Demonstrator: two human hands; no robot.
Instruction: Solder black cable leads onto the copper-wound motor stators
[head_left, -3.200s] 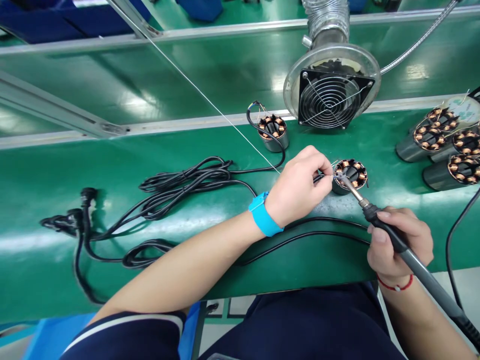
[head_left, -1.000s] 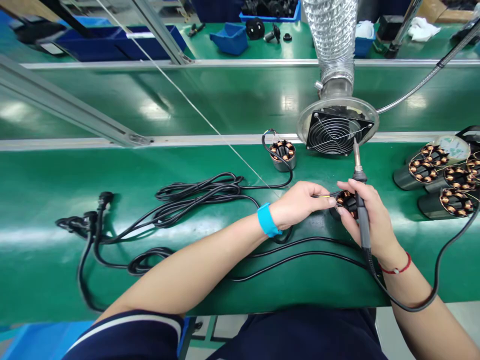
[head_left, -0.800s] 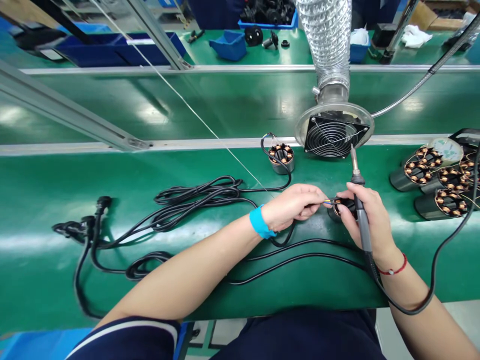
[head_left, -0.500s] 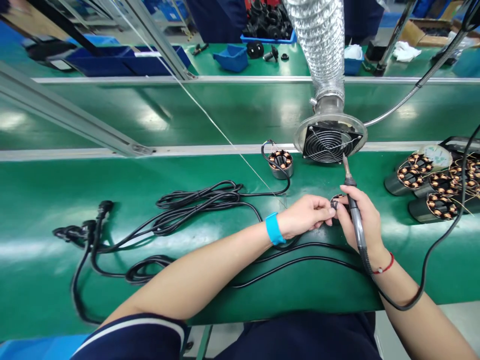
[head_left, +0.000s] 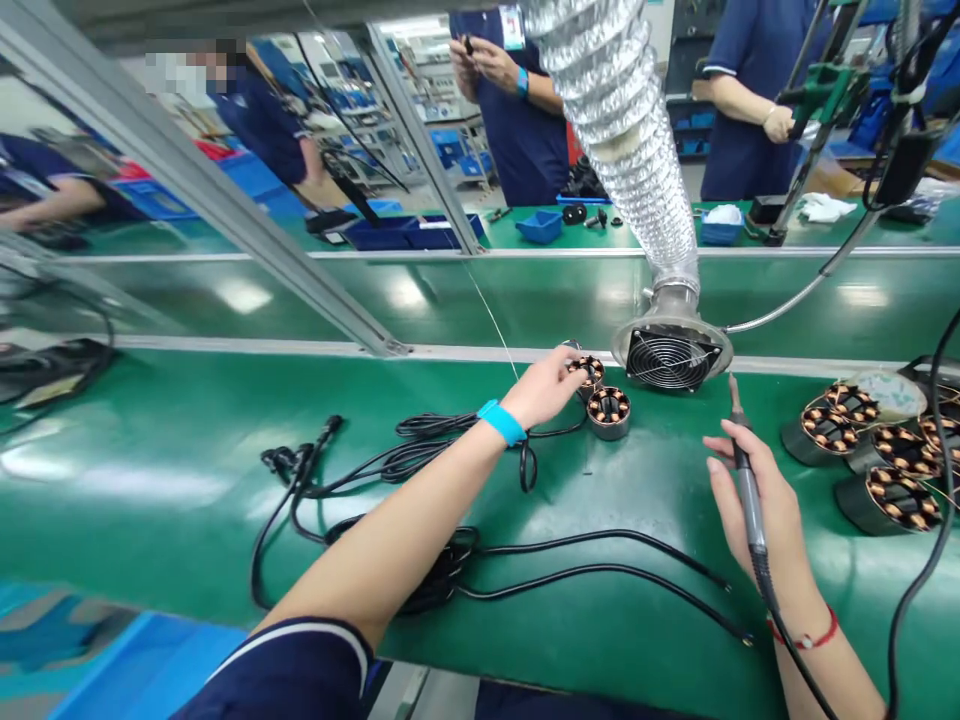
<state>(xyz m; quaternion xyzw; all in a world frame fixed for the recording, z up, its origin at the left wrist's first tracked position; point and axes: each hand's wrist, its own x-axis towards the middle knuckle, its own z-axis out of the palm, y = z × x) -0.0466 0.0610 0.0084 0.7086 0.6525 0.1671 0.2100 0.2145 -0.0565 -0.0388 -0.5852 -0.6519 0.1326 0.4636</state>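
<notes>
Left hand (head_left: 546, 385) fingers closing on far stator (head_left: 587, 372), right hand (head_left: 757, 505) gripping soldering iron (head_left: 744, 470): risk of hot tip grazing black cable (head_left: 600, 540).

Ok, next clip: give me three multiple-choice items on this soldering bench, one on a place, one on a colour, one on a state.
1. Where is the left hand?
A. at the stator by the fan
B. on the cable plugs
C. on the blue bin

2. What colour is the wristband on the left wrist?
A. red
B. blue
C. yellow

3. How is the soldering iron in the right hand held?
A. tip up, off the work
B. tip on a stator
C. lying on the belt

Answers: 1 A, fingers touch the far stator beside the extraction fan. 2 B, it is bright blue. 3 A, the tip points up, touching nothing.
</notes>
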